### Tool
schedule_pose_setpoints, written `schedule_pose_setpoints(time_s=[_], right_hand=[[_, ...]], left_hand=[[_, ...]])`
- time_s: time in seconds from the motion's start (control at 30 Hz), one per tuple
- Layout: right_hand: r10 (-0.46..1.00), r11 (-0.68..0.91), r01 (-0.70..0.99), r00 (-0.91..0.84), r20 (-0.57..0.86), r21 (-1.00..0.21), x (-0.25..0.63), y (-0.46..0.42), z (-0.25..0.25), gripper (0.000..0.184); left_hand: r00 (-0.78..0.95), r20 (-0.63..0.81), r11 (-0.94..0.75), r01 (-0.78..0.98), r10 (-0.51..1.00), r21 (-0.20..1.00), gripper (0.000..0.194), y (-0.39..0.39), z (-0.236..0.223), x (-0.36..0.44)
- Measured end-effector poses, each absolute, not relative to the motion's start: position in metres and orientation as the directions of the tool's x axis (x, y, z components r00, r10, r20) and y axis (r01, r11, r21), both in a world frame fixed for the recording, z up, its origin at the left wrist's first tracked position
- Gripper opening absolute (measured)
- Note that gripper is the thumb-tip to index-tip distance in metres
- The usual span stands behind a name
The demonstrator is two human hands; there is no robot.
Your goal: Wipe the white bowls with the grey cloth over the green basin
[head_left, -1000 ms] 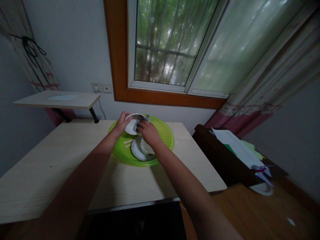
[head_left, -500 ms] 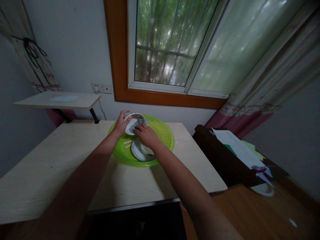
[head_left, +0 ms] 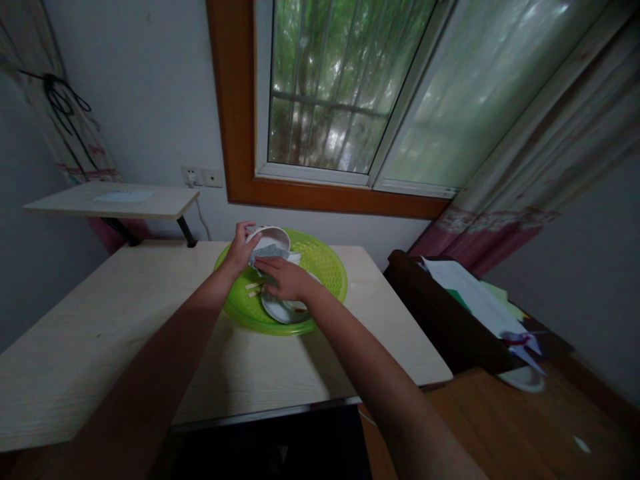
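My left hand [head_left: 241, 247] grips a white bowl [head_left: 274, 237] by its left rim and holds it tilted above a green basket-like tray [head_left: 327, 267]. A grey cloth [head_left: 269, 252] lies over the bowl's near inner side and rim. My right hand [head_left: 287, 277] presses that cloth with its fingers at the near rim. Below the right hand, a white plate [head_left: 273, 308] sits in the tray with another white bowl [head_left: 299, 306] on it, largely covered by the hand. Light-coloured sticks [head_left: 254, 289], perhaps chopsticks, lie left of the plate.
The tray stands on a pale wooden table [head_left: 260, 373] against the wall under a window [head_left: 330, 120]. A small raised shelf [head_left: 115, 200] holds a paper sheet at the left. Papers [head_left: 470, 287] lie on a dark brown piece of furniture at the right.
My right hand has moved with the cloth from the bowl's right inner side toward its near left rim. My left hand keeps the bowl in about the same place.
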State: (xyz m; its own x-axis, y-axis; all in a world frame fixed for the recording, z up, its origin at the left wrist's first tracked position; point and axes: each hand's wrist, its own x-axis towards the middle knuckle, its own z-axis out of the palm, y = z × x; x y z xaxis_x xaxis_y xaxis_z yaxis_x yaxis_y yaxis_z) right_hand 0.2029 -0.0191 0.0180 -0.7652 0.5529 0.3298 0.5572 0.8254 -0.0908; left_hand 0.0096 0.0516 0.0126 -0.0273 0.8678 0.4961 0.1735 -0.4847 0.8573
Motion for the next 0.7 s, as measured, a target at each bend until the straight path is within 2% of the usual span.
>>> schedule_pose_setpoints(time_s=[0.33, 0.53, 0.7], right_hand=[[0.682, 0.685, 0.727, -0.659, 0.318, 0.036, 0.204, -0.023, 0.027, 0.052], [0.721, 0.569, 0.816, -0.554, 0.416, 0.100, 0.205, -0.024, 0.030, 0.039], [0.723, 0.574, 0.812, -0.562, 0.402, 0.105, 0.205, -0.024, 0.029, 0.039]], left_hand=[[-0.099, 0.498, -0.479, 0.166, 0.862, 0.862, 0.042, 0.056, 0.011, 0.008], [-0.116, 0.500, -0.479, 0.168, 0.858, 0.862, 0.044, 0.060, 0.009, 0.009], [-0.111, 0.525, -0.497, 0.205, 0.844, 0.843, 0.040, 0.061, 0.008, 0.009]])
